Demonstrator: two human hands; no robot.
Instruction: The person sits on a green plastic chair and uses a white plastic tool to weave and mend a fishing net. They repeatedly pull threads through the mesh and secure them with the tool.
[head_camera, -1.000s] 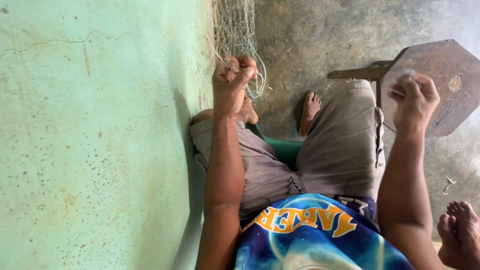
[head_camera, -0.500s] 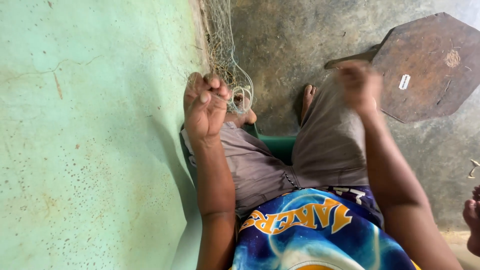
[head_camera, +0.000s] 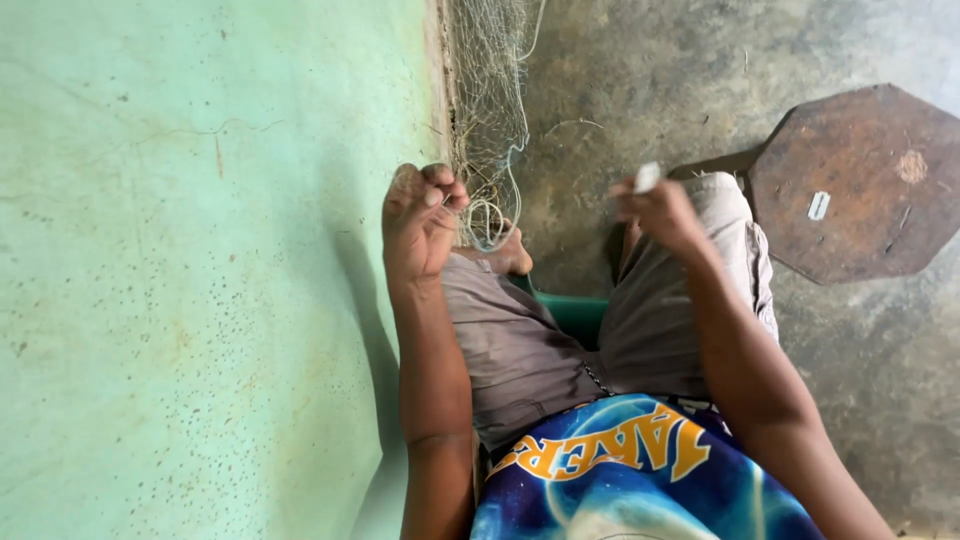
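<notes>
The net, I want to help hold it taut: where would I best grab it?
Grip the net at its bunched lower end, just above the left hand. Come from the floor side, since the green wall blocks the other.

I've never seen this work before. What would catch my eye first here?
The pale net hanging down the top middle, its lower loops pinched in the left hand beside the green wall. Opposite, the right hand is raised over the knee in a closed grip on a small white piece. A rusty eight-sided plate lies on the floor at right.
</notes>
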